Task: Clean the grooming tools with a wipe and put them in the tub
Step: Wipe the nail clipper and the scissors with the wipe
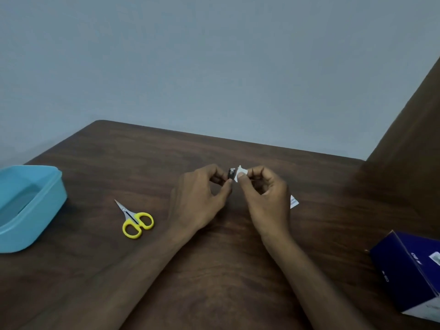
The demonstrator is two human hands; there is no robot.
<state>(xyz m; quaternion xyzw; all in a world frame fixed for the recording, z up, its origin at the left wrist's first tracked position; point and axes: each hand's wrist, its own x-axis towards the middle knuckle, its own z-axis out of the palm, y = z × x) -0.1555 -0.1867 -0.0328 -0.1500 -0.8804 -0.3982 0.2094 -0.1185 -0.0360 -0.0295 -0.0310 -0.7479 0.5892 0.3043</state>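
My left hand (202, 198) pinches a small dark metal tool, which looks like a nail clipper (231, 173), above the middle of the brown table (214, 270). My right hand (264, 194) holds a small white wipe (240, 175) between thumb and fingers, pressed against the clipper's end. Small scissors (135, 220) with yellow handles lie closed on the table to the left of my hands, tips pointing away. The light blue tub (47, 201) stands at the left edge, and nothing shows inside it.
A torn white wrapper (294, 201) lies just behind my right hand. A dark blue box (412, 272) sits at the right edge. A brown panel (409, 129) rises at the far right, and a grey wall stands behind the table.
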